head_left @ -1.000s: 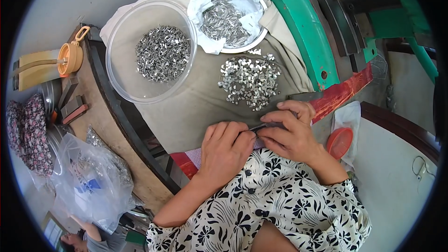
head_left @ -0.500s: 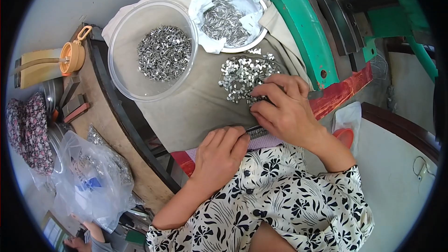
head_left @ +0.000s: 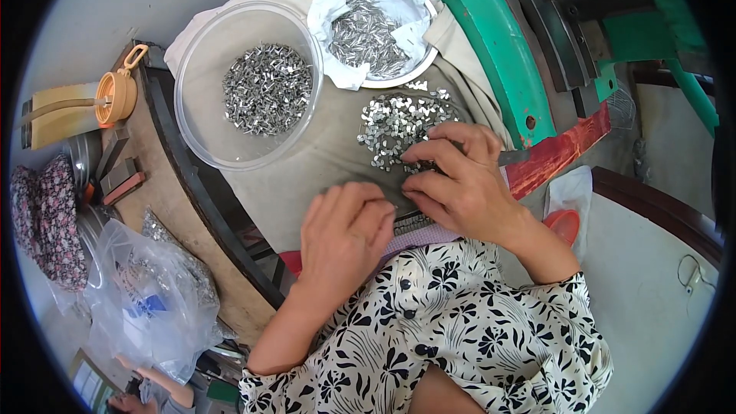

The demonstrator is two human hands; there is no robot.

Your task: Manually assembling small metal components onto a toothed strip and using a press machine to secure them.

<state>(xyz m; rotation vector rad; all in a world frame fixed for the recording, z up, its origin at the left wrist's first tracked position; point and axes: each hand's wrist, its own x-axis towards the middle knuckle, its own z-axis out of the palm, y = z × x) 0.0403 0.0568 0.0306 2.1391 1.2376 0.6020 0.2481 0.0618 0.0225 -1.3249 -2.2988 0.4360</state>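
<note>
Grey-brown cloth (head_left: 264, 195) covers the surface, its bare stretch leaving open room between the clear plastic tub (head_left: 184, 123) and the left hand (head_left: 341, 234); a green metal frame (head_left: 498, 46) bounds the right side. Dark, narrow strip (head_left: 412, 223) lies at the near edge, long axis running left to right, between the hands — partly under the right hand (head_left: 469, 182). That hand's fingers touch the near side of the loose metal chips (head_left: 395, 124); left fingers curl together — whether either pair grips anything, I cannot tell.
</note>
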